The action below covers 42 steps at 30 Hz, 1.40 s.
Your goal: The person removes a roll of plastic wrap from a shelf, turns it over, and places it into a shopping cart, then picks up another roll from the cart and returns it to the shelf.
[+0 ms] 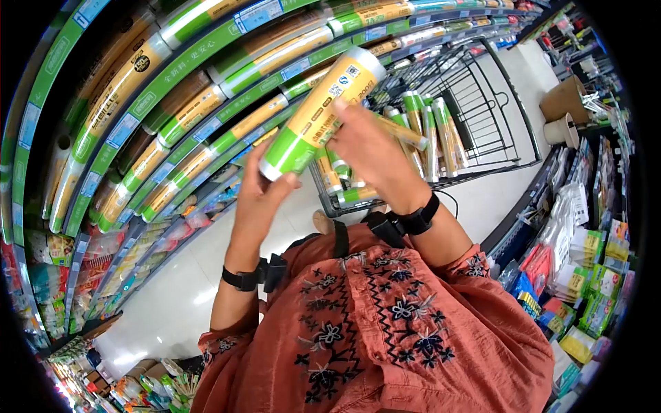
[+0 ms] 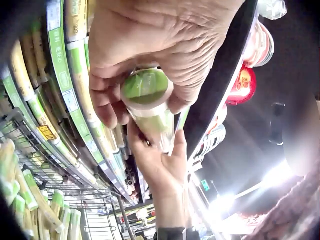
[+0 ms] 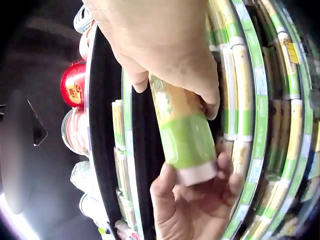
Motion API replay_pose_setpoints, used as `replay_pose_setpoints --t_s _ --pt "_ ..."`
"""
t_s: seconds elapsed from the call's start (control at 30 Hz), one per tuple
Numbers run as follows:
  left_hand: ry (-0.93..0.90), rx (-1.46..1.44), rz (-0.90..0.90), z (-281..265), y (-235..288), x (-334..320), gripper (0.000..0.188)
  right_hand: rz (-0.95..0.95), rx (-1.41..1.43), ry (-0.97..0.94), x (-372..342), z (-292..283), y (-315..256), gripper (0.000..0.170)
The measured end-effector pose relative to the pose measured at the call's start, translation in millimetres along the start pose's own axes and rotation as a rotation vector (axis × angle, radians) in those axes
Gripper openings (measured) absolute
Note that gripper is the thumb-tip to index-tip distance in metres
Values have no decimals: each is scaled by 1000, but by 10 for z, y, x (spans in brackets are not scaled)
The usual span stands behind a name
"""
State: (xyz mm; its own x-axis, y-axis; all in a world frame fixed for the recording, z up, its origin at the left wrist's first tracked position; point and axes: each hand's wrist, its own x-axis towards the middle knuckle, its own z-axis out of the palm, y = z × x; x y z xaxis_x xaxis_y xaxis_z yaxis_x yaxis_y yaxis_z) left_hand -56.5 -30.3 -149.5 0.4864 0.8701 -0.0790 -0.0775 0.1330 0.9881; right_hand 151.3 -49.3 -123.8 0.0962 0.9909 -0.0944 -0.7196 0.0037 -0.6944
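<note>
A thick roll in green and yellow wrapping (image 1: 317, 113) slants between both hands in the head view. Its lower green end is gripped by the left hand (image 1: 258, 199), fingers and thumb curled round it. Higher up, the right hand (image 1: 372, 148) holds the roll's side between thumb and fingers. In the left wrist view the left hand (image 2: 160, 35) wraps the green end of the roll (image 2: 146, 87), with the right hand (image 2: 162, 172) beyond. The right wrist view has the right hand (image 3: 160, 45) over the roll (image 3: 185, 135) and the left hand (image 3: 197, 205) at its white-rimmed end.
Shelves of similar rolls (image 1: 241, 127) curve along the left and top. A black wire cart (image 1: 492, 110) holding several rolls (image 1: 441, 134) stands beyond the right hand. Packaged goods (image 1: 589, 289) hang at the right. Pale floor (image 1: 200, 275) shows at lower left.
</note>
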Motion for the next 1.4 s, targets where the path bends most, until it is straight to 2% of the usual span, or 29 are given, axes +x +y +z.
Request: replay_pose_setpoints --t_s 0.03,0.13,0.27,0.43,0.7,0.83,0.93,1.2,1.4 --pt "-2 -60 -9 -40 73 13 64 -19 -13 -40 75 -173 -43 45" --pt "22 -85 19 -137 138 51 60 -139 -64 79 51 -446 -324 43" --pt "75 -118 18 -145 124 106 61 -106 -168 134 -54 -596 -400 39" --pt "73 -117 -2 -161 152 139 59 -63 -104 119 -107 -644 -321 35" --pt "104 -142 33 -234 247 112 58 -34 -149 43 -76 -510 -386 38" --pt "122 -153 69 -294 308 63 60 -56 -308 -71 -77 -424 -455 51" --pt "130 -143 111 -349 365 38 62 -102 -384 -133 -46 -300 -484 51" --pt "128 -145 196 -465 629 -31 70 -77 -517 -120 6 -22 -642 51" --pt "167 -67 243 -530 784 -81 76 -100 -488 -196 41 146 -697 52"
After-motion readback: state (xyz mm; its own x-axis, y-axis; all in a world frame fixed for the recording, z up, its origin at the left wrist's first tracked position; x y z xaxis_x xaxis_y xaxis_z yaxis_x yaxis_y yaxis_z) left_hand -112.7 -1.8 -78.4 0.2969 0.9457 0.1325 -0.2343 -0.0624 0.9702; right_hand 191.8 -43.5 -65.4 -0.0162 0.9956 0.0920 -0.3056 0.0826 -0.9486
